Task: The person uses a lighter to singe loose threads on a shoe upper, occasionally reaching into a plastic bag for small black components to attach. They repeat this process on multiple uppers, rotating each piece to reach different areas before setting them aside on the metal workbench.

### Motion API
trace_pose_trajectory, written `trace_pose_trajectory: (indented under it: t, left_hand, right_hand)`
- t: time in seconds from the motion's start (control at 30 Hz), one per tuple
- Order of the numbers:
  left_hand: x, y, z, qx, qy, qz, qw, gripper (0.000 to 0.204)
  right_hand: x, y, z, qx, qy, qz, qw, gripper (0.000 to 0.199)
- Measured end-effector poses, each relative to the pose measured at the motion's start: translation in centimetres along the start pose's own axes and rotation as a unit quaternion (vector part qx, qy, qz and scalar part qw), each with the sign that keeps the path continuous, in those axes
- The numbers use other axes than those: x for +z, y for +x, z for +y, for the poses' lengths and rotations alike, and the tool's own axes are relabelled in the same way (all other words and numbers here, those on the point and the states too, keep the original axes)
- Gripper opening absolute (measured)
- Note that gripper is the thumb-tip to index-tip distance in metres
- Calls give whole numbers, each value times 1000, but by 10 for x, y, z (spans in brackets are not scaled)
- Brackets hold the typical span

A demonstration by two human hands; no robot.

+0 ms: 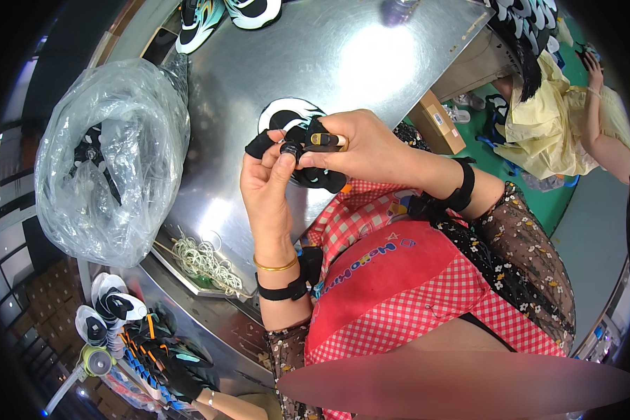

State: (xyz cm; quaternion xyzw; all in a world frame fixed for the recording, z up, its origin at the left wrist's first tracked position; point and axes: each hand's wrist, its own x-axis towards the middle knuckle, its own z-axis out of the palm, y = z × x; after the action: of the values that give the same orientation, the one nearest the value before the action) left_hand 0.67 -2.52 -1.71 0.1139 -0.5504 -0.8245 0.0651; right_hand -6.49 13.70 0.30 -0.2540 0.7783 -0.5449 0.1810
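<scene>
In the middle, a black sneaker (pixel 287 110) with a white and teal patterned sole lies on the metal table (pixel 259 77), mostly hidden by my hands. My left hand (pixel 267 185) is closed, its thumb and fingers pinching a small black piece (pixel 291 149) at the shoe. A small black tool (pixel 323 139) with a gold-coloured plate and a cream end is held in my right hand (pixel 364 143). My right fingertips meet the left ones at the same black piece. What exactly the piece is, I cannot make out.
A clear plastic bag (pixel 56 182) with black items inside stands at left. Below it lies a tangle of pale cord (pixel 201 260). More sneakers (pixel 254 10) sit at the far edge. A co-worker's gloved hand (pixel 182 378) is at lower left; another person's arm (pixel 595 115) shows at right.
</scene>
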Motion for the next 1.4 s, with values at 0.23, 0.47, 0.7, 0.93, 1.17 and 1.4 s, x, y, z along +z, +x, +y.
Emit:
trace_pose_trajectory:
  t: [0.23,0.47,0.7,0.93,1.17,1.4]
  left_hand:
    - [1,-1,-1,-30,-59,-12,998,36]
    - [-4,-2,0,6,-50,35,998,35]
    - [7,0,1,38,1,30,999,36]
    - [4,-3,-2,43,-50,70,995,36]
    - [3,2,4,30,-33,57,997,35]
    - [-1,5,11,-8,-11,41,999,37]
  right_hand:
    - [6,16,21,-153,-55,5,987,49]
    - [3,12,35,-206,-56,48,976,31]
    - [13,16,25,-151,33,127,980,26]
    - [17,17,22,-35,169,53,984,19]
    - [17,18,20,-130,55,-5,990,22]
    - [16,21,20,-190,-50,3,980,22]
